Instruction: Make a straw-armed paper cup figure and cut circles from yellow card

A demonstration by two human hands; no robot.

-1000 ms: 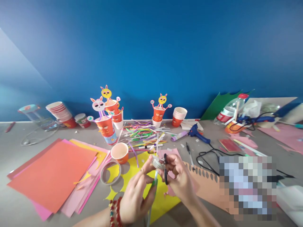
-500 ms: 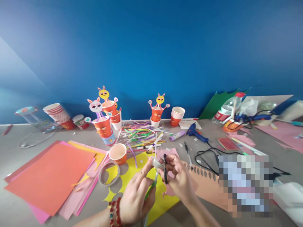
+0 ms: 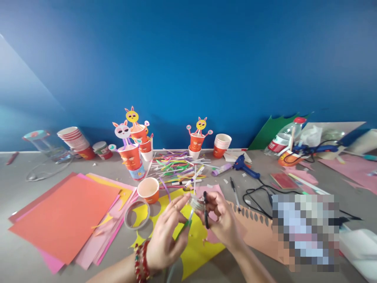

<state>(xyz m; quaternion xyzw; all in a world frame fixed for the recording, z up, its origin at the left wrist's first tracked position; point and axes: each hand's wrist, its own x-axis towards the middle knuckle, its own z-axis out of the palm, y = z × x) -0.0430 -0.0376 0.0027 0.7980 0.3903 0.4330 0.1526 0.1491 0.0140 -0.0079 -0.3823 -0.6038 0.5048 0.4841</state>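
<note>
Wears two beaded bracelets (image 3: 145, 259), side by side, round wrist of left hand (image 3: 166, 237). Shows glossy, rounded beads, strung close together, mostly deep red, with darker greenish one on strand nearer forearm. Leaves right hand (image 3: 221, 218) unadorned at wrist, both forearms (image 3: 253, 264) bare to lower edge of view.

Straw pile (image 3: 173, 167) behind fingers (image 3: 178, 203); paper stack (image 3: 67, 216) left; glue gun (image 3: 247, 169) right; cup (image 3: 151, 197) behind tape ring (image 3: 126, 216).
</note>
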